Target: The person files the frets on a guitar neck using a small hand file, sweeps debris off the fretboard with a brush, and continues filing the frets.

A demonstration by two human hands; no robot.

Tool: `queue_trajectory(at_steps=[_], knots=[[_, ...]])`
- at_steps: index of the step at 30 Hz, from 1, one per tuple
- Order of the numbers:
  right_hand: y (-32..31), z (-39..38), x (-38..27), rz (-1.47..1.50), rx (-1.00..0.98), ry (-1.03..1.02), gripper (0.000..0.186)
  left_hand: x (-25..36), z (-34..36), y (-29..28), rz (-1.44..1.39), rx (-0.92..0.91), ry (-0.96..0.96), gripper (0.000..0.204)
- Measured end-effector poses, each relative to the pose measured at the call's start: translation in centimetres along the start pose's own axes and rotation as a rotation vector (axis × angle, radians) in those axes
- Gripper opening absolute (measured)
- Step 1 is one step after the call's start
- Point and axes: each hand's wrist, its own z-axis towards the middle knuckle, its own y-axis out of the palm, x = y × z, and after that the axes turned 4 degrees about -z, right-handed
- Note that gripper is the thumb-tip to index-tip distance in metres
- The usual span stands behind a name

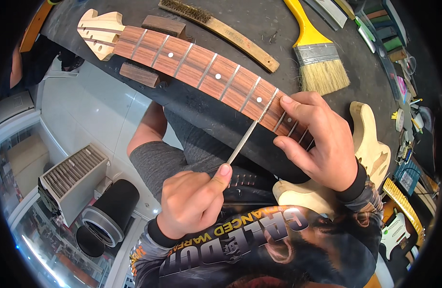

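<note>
Closed around a slender metal file [242, 143], the left hand [192, 201] extends its thumb along the shaft; the right hand [322, 144] grasps the guitar neck [202, 67] toward its far right end, thumb at the near edge and fingers over the top. A dark tabletop [250, 19] forms the ground, with the neck running obliquely along its near side. Next in size is a pale wooden guitar body [370, 144], partly hidden by the right hand and forearm; I cannot tell whether neck and body are joined. The neck's playing face is reddish brown, streaked lengthwise with darker grain. Its headstock [108, 39], at the upper left, is pale, bare wood with a scalloped outline, a brown central stripe and small round holes. Beyond the neck lie a yellow-handled paintbrush [312, 45] and a wooden-handled bristle brush [235, 38]; one dark wooden block [163, 25] sits at either side near the headstock. Bright metal frets [184, 59] cross the playing face, and the file's end meets one just left of the right hand. Smallest are the white dots [218, 76], round and set singly between frets along the centre line.
</note>
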Motion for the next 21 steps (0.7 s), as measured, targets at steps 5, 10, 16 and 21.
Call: queue_trajectory(at_steps=[5,10,16,21], knots=[[0.1,0.1,-0.1,0.006,-0.013,0.008,0.059,0.1,1.2,0.0,0.005,-0.055,-0.065,0.056],[0.1,0.0,-0.1,-0.006,0.001,0.008,0.058,-0.8,6.1,2.2,-0.041,-0.012,-0.042,0.064],[-0.1,0.3,-0.2,-0.007,-0.011,0.011,0.058,0.7,-1.5,-0.6,0.040,-0.007,-0.051,0.055],[-0.3,-0.2,0.1,-0.018,-0.048,-0.002,0.061,0.4,0.0,-0.3,0.029,-0.001,-0.013,0.055]])
